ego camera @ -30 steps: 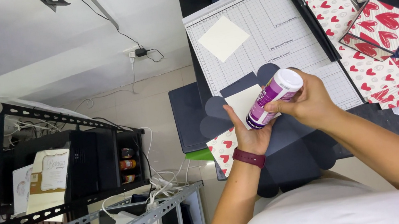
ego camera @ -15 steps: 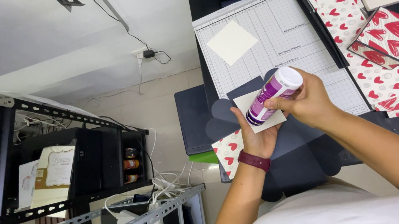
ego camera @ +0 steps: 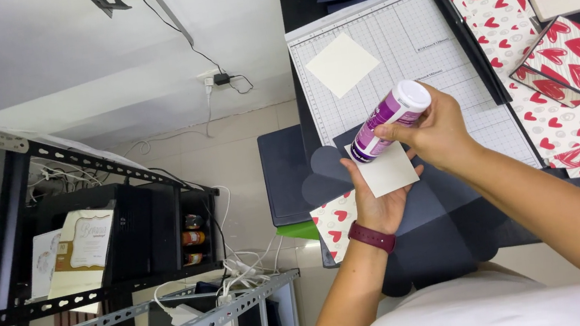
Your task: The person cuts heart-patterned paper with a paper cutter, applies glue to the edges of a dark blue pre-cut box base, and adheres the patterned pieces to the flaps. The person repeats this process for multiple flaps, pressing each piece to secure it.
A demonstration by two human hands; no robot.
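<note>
Glue stick, a smooth plastic cylinder with a purple body and a white rounded end, sits clamped in my right hand, fingers wrapped round its upper half. Its long axis runs on a slant: the white end points up and to the right, the purple end down and to the left, where it meets a small cream paper square. That square is flat, matte and sharp-cornered, and it rests on the open palm of my left hand, fingers spread beneath it; a dark red band circles that wrist. Both hands hover over dark blue card with scalloped, rounded edges lying on the surface. Just beyond is a white paper trimmer with a fine printed grid and a black blade arm, and a second cream square lies on it. Heart-patterned paper sheets lie to the right.
</note>
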